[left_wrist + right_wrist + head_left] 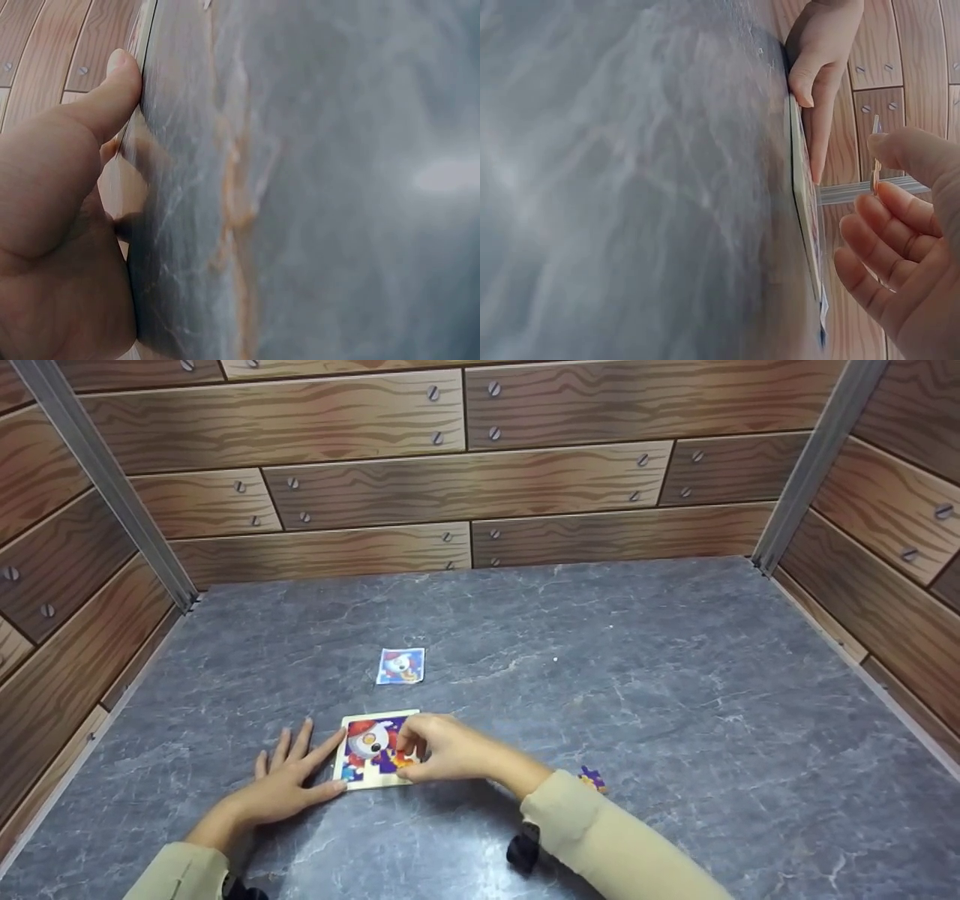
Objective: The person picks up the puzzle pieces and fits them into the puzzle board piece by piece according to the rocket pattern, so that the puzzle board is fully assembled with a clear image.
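A small jigsaw puzzle board (360,787) with a pale frame lies on the table, showing a white-and-red cartoon figure on purple. Bare pale wood shows along its lower part. My left hand (281,787) lies at the board's left side with fingers spread, thumb and index fingertip at its edge. Over the right part of the board, my right hand (450,751) pinches a thin puzzle piece (876,154) between thumb and fingers. In the right wrist view that piece stands on edge, held apart from the board's surface.
Beyond the board lies a small picture card (401,666) with a similar cartoon. One loose purple-and-orange puzzle piece (592,778) sits on the grey marbled table (675,682), beside the right sleeve. Wood-patterned walls (360,495) enclose the table at the back and sides.
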`<state>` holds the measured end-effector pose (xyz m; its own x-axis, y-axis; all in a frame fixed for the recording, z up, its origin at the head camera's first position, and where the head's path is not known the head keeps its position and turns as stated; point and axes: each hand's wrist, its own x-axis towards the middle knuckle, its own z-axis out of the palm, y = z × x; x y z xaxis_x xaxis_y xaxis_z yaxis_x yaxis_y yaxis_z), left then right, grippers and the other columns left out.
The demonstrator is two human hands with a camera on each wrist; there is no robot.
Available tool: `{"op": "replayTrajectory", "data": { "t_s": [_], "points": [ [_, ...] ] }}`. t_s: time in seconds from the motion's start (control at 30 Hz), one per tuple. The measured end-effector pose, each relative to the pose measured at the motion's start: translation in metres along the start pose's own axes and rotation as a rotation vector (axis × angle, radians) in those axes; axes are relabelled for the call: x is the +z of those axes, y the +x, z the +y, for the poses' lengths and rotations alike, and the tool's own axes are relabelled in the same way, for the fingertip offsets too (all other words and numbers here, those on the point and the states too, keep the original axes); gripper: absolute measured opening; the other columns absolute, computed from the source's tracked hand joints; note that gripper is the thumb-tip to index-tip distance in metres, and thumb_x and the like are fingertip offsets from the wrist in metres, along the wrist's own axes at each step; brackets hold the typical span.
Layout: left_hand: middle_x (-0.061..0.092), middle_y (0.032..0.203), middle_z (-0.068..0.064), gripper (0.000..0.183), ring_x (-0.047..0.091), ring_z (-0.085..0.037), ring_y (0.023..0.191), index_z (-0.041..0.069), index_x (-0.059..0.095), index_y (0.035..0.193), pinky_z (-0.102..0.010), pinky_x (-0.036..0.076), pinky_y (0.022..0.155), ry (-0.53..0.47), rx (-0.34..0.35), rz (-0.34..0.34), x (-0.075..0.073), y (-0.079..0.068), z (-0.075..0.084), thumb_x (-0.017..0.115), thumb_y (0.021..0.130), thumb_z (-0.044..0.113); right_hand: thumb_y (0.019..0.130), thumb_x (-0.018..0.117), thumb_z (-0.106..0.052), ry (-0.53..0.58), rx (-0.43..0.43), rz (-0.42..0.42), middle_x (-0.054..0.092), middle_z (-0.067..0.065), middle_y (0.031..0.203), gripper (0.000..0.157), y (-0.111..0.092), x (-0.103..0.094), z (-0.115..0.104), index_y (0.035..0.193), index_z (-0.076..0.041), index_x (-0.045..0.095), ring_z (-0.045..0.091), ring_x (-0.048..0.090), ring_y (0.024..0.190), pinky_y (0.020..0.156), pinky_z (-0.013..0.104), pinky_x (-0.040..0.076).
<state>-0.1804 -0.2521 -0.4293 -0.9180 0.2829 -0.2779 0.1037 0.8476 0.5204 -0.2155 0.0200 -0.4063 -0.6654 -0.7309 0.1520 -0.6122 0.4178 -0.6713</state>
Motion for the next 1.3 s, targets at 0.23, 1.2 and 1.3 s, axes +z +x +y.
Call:
{"op": "replayTrajectory", "data": {
  "t_s": [0.23, 1.2, 1.3],
  "points": [
    [-0.013, 0.152, -0.023, 0.079, -0.021, -0.047, 0.132, 0.028, 0.019, 0.15, -0.07, -0.015, 0.093, -0.007, 0.014, 0.011, 0.003, -0.001, -0.001, 0.054, 0.086, 0.058, 0.073, 0.077, -0.013, 0.036, 0.044, 0.0, 0.06, -0.001, 0.08, 0.025, 0.01, 0.01, 0.004, 0.089, -0.004, 0.061, 0.003, 0.052, 0.07, 0.065, 0.015, 0.046],
    [-0.013, 0.152, -0.022, 0.079, -0.02, -0.047, 0.132, 0.029, 0.019, 0.15, -0.07, -0.015, 0.093, -0.008, 0.021, 0.006, -0.001, -0.002, 0.001, 0.054, 0.086, 0.058, 0.074, 0.074, -0.023, -0.261, 0.038, -0.081, 0.047, -0.007, 0.077, 0.026, 0.029, 0.023, -0.001, 0.093, -0.009, 0.063, 0.006, 0.043, 0.073, 0.065, 0.016, 0.037],
    [-0.013, 0.151, -0.023, 0.078, -0.02, -0.047, 0.132, 0.027, 0.018, 0.15, -0.07, -0.015, 0.093, -0.01, 0.035, 0.009, -0.001, -0.002, 0.001, 0.053, 0.087, 0.057, 0.076, 0.074, -0.024, -0.269, 0.036, -0.104, 0.049, -0.006, 0.081, 0.031, 0.029, 0.023, -0.001, 0.103, -0.014, 0.064, 0.006, 0.044, 0.076, 0.066, 0.018, 0.037]
  ]
}}
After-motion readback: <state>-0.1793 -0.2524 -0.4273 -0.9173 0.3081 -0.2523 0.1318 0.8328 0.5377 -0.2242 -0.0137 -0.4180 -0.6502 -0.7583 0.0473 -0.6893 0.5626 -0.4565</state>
